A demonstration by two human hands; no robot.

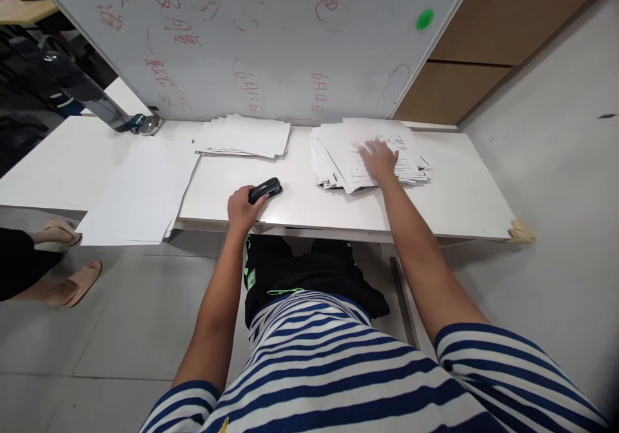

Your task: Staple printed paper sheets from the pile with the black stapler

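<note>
My left hand [243, 209] is closed around the rear of a black stapler [265, 190], whose front end points right over the white table [300, 204]. To the right, my right hand [381, 159] lies with its fingers spread on a loose, uneven stack of printed papers [338, 142]. The fingers touch the top sheet. Another stack of white papers [246, 136] rests at the back of the table, beyond the stapler. Farther left, a pile of large blank sheets [140, 194] hangs over the front edge.
A whiteboard [280, 46] with red writing and a green magnet [425, 19] stands behind the table. A dark, bottle-like object [87, 84] leans at the back left. Another person's feet in sandals [82, 281] show at left. Padding [521, 231] covers the right front corner.
</note>
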